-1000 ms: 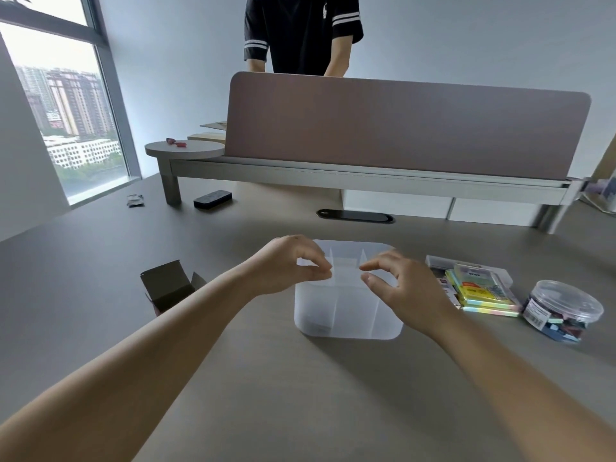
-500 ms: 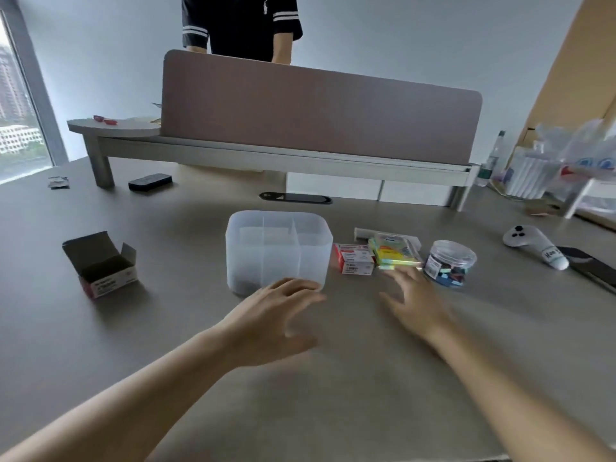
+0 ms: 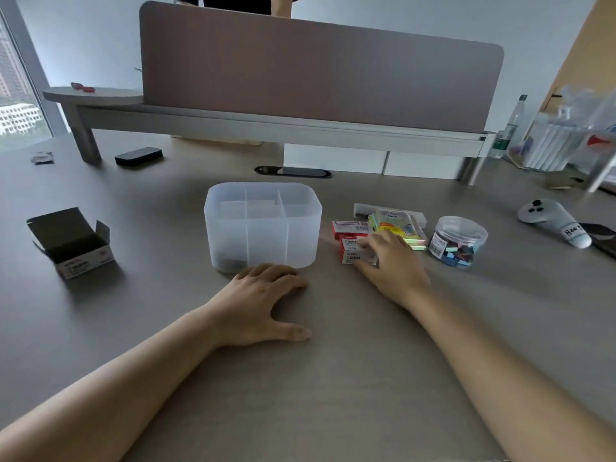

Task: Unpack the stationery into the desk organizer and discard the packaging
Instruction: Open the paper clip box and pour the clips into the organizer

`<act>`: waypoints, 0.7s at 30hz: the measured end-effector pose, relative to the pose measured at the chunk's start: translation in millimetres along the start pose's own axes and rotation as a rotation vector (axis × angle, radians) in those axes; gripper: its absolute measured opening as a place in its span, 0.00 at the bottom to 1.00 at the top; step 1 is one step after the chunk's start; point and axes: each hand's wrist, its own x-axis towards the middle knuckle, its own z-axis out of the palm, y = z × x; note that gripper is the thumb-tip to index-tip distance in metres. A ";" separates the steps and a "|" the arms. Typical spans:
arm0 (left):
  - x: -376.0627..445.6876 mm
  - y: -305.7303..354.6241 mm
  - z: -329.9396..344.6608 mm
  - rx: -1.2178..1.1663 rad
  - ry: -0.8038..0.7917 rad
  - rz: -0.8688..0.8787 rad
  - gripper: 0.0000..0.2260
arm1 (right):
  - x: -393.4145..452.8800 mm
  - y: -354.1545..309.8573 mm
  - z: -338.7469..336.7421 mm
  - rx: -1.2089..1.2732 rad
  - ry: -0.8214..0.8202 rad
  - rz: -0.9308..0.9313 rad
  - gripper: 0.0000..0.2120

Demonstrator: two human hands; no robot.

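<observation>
A translucent white desk organizer (image 3: 301, 243) with several compartments stands mid-table, something dark in its front-left cell. My left hand (image 3: 258, 303) lies flat on the table just in front of it, fingers relaxed. To the organizer's right lie small red staple boxes (image 3: 350, 226); my right hand (image 3: 390, 261) rests on the nearest one (image 3: 353, 253), fingers curled over its top and thumb at its front. Behind them lie a pack of coloured sticky notes (image 3: 398, 225) and a clear round tub of binder clips (image 3: 456, 240). An opened, empty staple box (image 3: 71, 243) sits far left.
A brown partition screen (image 3: 320, 71) on a raised shelf runs along the back, a person standing behind it. A black remote (image 3: 138, 156), a white controller (image 3: 553, 221), a phone (image 3: 600, 233) and a bottle (image 3: 510, 128) lie around the table's edges.
Both hands left the organizer's top. The left one dropped flat onto the table in front of it. The right one reached right and settled on the nearest red staple box.
</observation>
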 end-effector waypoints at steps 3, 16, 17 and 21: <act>-0.4 1.0 -0.2 -0.019 -0.002 -0.007 0.43 | -15.9 -2.8 -7.5 0.106 -0.027 -0.015 0.13; -3.6 6.7 -2.3 -0.583 0.256 -0.017 0.19 | -49.8 -55.8 -12.5 0.457 -0.068 -0.118 0.12; -4.5 4.7 -2.7 -0.597 0.266 -0.013 0.17 | -49.9 -57.7 -11.7 0.466 -0.080 -0.119 0.12; -6.9 -4.1 -5.3 -0.673 0.267 -0.010 0.15 | -47.8 -61.5 -14.6 0.559 -0.147 -0.096 0.09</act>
